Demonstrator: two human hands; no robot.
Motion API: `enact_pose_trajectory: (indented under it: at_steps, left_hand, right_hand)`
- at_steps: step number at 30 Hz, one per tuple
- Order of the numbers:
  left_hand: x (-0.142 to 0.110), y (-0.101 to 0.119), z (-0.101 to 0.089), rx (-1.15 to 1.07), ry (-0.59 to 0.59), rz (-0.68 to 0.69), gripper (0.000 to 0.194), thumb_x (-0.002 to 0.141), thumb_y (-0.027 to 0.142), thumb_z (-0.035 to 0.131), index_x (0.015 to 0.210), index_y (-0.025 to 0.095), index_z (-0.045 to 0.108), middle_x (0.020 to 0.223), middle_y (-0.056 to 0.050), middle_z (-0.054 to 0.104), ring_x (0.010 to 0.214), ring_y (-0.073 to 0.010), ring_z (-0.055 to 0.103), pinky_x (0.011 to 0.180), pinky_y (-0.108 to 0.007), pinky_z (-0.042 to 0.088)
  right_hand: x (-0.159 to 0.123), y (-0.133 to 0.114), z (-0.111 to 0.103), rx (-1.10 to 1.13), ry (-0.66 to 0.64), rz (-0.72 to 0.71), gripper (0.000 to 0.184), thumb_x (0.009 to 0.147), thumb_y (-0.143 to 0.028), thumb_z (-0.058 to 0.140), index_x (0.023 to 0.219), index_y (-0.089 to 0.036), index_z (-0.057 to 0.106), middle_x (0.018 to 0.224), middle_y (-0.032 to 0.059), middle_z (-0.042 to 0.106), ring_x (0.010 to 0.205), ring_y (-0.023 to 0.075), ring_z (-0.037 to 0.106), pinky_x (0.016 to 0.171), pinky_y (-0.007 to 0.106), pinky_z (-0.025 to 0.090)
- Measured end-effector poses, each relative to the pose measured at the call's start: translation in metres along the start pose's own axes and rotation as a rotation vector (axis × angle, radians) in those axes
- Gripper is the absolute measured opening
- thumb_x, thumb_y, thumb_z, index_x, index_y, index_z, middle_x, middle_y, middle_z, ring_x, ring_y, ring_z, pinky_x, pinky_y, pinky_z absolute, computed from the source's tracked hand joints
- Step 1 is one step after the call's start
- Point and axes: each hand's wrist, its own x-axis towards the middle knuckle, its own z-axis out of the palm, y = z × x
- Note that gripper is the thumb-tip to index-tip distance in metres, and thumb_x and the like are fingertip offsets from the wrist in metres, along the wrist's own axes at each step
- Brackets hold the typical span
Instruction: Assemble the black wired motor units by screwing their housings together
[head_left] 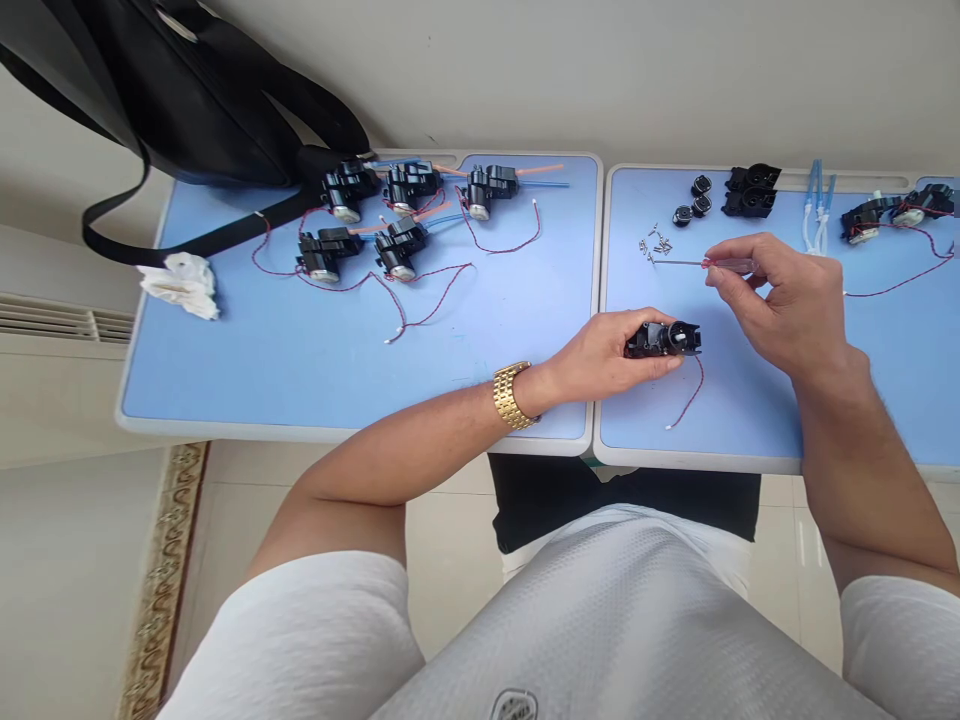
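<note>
My left hand [600, 358] grips a small black motor unit [663, 340] at the front of the right-hand table, thumb and fingers on either side of it. A thin red-and-black twisted wire [699, 385] hangs from the unit and ends in a white connector. Between the thumb and fingers of my right hand [784, 295] is a screwdriver [733, 265] with a clear handle and red collar. Its shaft points left, with the tip at a small pile of screws [660, 243]. Whether a screw sits on the tip is too small to tell.
Several black units with wires [401, 248] lie on the left table [300, 370]. A black bag [195, 100] and a crumpled tissue [180, 285] are at the far left. Behind the screws are round black parts [701, 195], black housings [751, 190], blue-and-white tubes [817, 210] and more units [866, 215].
</note>
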Motion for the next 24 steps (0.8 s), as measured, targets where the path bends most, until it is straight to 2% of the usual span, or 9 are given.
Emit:
enact_pose_trajectory:
  at_steps: [7,14,18,24]
  left_hand:
    - [-0.0002,-0.0013,-0.0001,0.008,-0.009,0.002,0.048,0.094,0.057,0.081,0.121,0.018,0.078,0.101,-0.004,0.079,0.087,-0.0164,0.07,0.081,-0.027,0.054]
    - [-0.0007,-0.0018,0.0,-0.002,-0.008,-0.013,0.051,0.094,0.059,0.08,0.123,0.017,0.078,0.099,-0.003,0.078,0.085,-0.0161,0.069,0.08,-0.027,0.053]
    - [-0.001,-0.0011,0.0003,0.024,0.004,-0.009,0.048,0.094,0.056,0.08,0.123,0.017,0.078,0.102,-0.004,0.079,0.089,-0.0167,0.07,0.083,-0.027,0.054]
    - [-0.0009,-0.0029,0.0014,0.087,0.054,0.055,0.039,0.097,0.048,0.079,0.122,0.018,0.078,0.109,-0.006,0.081,0.094,-0.0178,0.072,0.087,-0.029,0.055]
  right_hand:
    - [-0.0006,0.0019,0.0004,0.01,-0.035,0.011,0.016,0.102,-0.027,0.07,0.114,-0.035,0.078,0.103,-0.0019,0.087,0.091,0.0241,0.085,0.071,0.039,0.068]
    - [0.0003,-0.0035,-0.0042,0.029,0.02,0.011,0.01,0.105,-0.036,0.071,0.109,-0.032,0.08,0.098,-0.0014,0.086,0.088,0.0251,0.084,0.073,0.041,0.067]
    - [0.0004,-0.0055,-0.0068,0.047,0.07,0.018,0.008,0.105,-0.035,0.071,0.108,-0.036,0.079,0.097,-0.0042,0.085,0.086,0.0247,0.084,0.071,0.042,0.066]
    - [0.0009,-0.0071,-0.0086,0.077,0.118,-0.019,0.01,0.106,-0.03,0.071,0.107,-0.036,0.079,0.09,-0.0028,0.083,0.082,0.0214,0.083,0.068,0.038,0.064]
